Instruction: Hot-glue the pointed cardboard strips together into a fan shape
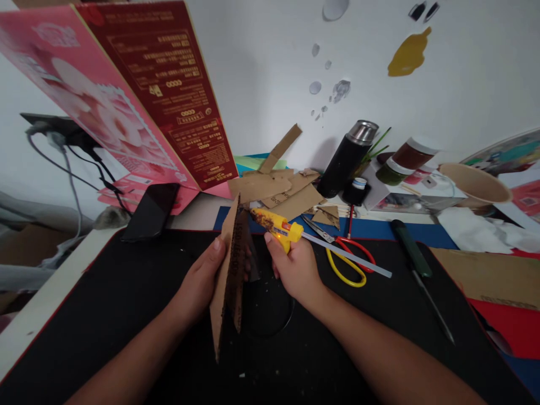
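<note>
My left hand is closed round a piece of brown cardboard, thumb on its near face and fingers partly hidden behind it. The cardboard stands on edge, with a second flap beside it and dark print on the inner side. In my right hand is a yellow hot glue gun, fingers wrapped round its handle. Its nozzle points left at the cardboard's upper edge; I cannot tell if they touch. A translucent glue stick sticks out of the gun's rear. Just right of this hand lie scissors with red and yellow handles.
A black mat covers the desk. Cardboard scraps are piled behind. A black thermos, paint jars and tissues stand or lie right. A screwdriver-like tool rests right; a phone and pink box are left.
</note>
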